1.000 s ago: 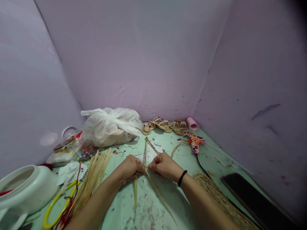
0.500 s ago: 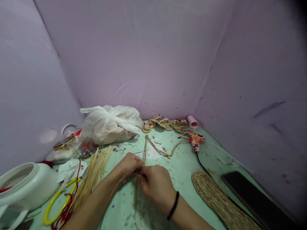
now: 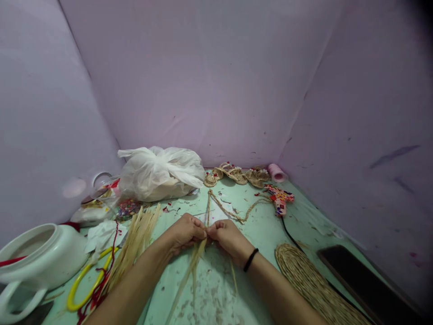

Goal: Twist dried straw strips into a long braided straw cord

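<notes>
A thin braided straw cord [image 3: 226, 211] runs from my hands up the table, bends at its far end and trails off to the right. My left hand [image 3: 186, 232] is closed in a pinch at the near end of the braid. Beside it, almost touching, my right hand [image 3: 230, 239] pinches the same spot. Loose straw strands [image 3: 193, 266] hang below the left hand toward the table's near side, and one thin strand [image 3: 234, 276] hangs under the right. The exact crossing of strands is hidden by the fingertips.
Left: a white pot [image 3: 50, 257], yellow-handled scissors [image 3: 79, 286], dark red yarn [image 3: 101, 289], a straw bundle [image 3: 135, 239]. Behind: a tied plastic bag [image 3: 162, 176], small woven sandals [image 3: 233, 174], a pink thread spool [image 3: 276, 173]. Right: a patterned glue gun [image 3: 280, 197], a woven sole [image 3: 304, 284], a black phone [image 3: 361, 280].
My hands have drawn level at the braid's end, the right one shifting up and right. The strands below have spread apart. The whole view has shifted slightly.
</notes>
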The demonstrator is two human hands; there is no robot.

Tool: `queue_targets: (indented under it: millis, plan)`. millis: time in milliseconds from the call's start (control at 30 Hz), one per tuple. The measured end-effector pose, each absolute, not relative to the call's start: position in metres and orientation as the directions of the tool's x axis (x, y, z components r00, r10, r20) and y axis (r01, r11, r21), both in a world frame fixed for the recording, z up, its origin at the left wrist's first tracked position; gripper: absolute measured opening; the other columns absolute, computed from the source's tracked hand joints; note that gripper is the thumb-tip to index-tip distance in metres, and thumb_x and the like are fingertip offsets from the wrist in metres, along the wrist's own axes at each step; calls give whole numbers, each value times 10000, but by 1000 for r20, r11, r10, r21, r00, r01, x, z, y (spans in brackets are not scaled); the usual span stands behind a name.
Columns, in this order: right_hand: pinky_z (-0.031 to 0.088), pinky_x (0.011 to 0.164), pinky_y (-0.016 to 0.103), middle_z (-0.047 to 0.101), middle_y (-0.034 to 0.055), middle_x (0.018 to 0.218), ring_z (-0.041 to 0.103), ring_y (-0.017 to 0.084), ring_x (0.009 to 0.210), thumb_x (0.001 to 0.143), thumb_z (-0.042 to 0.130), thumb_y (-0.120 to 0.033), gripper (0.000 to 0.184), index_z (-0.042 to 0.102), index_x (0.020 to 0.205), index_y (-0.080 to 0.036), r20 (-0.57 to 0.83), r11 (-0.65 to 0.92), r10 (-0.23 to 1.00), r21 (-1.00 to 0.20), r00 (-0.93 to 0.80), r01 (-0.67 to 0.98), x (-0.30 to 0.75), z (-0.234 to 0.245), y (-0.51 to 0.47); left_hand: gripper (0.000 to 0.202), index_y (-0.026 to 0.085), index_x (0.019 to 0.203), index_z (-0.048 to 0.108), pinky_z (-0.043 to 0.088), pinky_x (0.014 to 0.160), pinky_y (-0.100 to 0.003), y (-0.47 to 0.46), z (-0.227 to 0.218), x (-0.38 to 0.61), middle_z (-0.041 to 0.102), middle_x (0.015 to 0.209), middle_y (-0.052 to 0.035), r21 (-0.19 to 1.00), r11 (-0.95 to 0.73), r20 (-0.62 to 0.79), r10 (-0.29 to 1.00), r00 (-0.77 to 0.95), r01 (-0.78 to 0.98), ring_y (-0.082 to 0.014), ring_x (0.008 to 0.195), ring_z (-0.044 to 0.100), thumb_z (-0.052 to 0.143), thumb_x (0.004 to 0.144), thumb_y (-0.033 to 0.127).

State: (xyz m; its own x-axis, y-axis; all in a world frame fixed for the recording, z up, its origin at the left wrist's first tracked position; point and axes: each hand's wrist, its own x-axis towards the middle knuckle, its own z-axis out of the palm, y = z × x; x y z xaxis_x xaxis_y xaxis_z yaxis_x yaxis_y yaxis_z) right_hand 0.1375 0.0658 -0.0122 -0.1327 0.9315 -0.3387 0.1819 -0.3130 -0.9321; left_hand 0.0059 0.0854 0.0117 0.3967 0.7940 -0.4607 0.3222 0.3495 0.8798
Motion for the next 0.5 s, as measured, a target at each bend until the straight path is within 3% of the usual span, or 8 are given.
queue_targets:
  millis: [100,233,367,500]
  plan:
    - [136,384,213,331,-67,352,232,37,354,594,513,-180,181,426,438,-154,-254,-223,957,-953,-137,207,142,-24,69,73,141,451,481,119,352,-203,85,12,5,324,333,63,863,277,-445,814,374,424,-34,298,202,503,512,174]
    - [121,387,216,336,-68,363,213,35,354,605,507,-197,176,435,452,-152,-276,-253,952,-954,-133,162,142,-22,64,129,142,406,492,211,416,-214,81,15,3,393,366,16,750,89,-374,875,308,656,-77,369,325,502,533,166]
    - [146,388,205,378,-60,368,241,34,352,584,499,-153,126,464,463,-142,-308,-295,946,-947,-99,128,138,-14,59,146,167,413,475,259,501,-230,60,25,15,419,439,-18,584,-41,-135,980,146,811,-154,523,452,552,537,175]
    - [192,397,192,402,-61,387,292,40,367,555,487,-112,57,475,507,-142,-337,-337,941,-942,-27,13,136,-11,57,56,166,519,527,312,602,-263,31,26,40,496,582,-73,687,-9,-133,981,139,726,-222,707,512,557,552,132]
